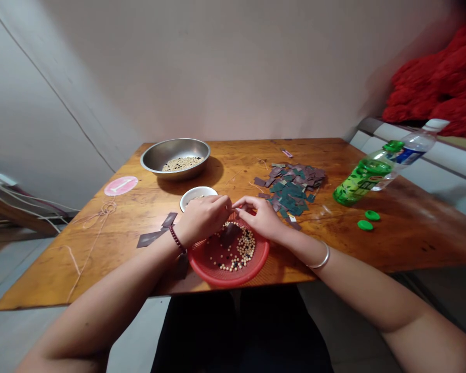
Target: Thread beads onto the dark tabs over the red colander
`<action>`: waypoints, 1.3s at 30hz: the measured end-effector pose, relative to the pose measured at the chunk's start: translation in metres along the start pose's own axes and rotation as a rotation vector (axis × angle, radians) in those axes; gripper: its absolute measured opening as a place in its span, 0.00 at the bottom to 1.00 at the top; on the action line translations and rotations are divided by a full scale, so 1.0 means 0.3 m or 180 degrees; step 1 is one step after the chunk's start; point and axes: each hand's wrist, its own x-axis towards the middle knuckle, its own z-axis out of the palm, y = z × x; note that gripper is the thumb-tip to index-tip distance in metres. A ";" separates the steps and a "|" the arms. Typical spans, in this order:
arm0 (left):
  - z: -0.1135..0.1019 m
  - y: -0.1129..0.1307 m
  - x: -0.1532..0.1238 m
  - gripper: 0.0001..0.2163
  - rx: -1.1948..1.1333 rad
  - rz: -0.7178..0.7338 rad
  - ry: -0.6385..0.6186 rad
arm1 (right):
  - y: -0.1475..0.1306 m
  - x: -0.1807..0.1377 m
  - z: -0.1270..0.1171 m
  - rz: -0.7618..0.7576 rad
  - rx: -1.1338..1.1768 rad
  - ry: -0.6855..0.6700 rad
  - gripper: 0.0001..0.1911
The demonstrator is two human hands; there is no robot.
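Note:
Over the far rim of a red plastic basket point(202, 275), my left hand point(207, 215) and my right hand point(258, 215) meet fingertip to fingertip. Both are closed in a pinch, and whatever sits between the fingers is too small to make out. Pale round beans point(245, 247) mixed with some black ones lie in the basket, along with a dark flat piece point(230, 234). Just behind my left hand stands a white bowl point(189, 194), partly covered by it, with pale contents. Dark flat pieces point(150, 239) lie beside my left wrist.
A steel basin point(149, 165) holding beans stands at the back left. Right of my hands spreads a pile of dark green and brown pieces point(293, 191). Farther right are a green bottle point(363, 178), a clear bottle point(415, 147) and green caps point(365, 225). String point(101, 212) trails on the left.

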 end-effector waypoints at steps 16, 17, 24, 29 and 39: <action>0.005 -0.002 -0.001 0.08 0.0128 0.0046 0.0053 | 0.004 0.001 -0.003 -0.0067 0.0039 0.0000 0.08; 0.004 -0.003 -0.001 0.08 0.0134 0.0064 0.0055 | 0.005 0.002 -0.004 -0.0074 0.0052 0.0004 0.08; -0.011 0.001 0.001 0.06 0.0164 -0.0083 0.0144 | 0.011 0.001 -0.001 -0.0107 0.0070 0.0039 0.09; -0.050 -0.031 0.013 0.08 0.0784 -0.1192 0.0419 | -0.001 -0.007 -0.010 -0.0074 -0.0037 -0.0089 0.09; -0.038 -0.169 -0.002 0.10 0.0876 -0.1576 -0.1181 | -0.057 -0.027 -0.041 -0.0802 -0.0735 -0.1130 0.11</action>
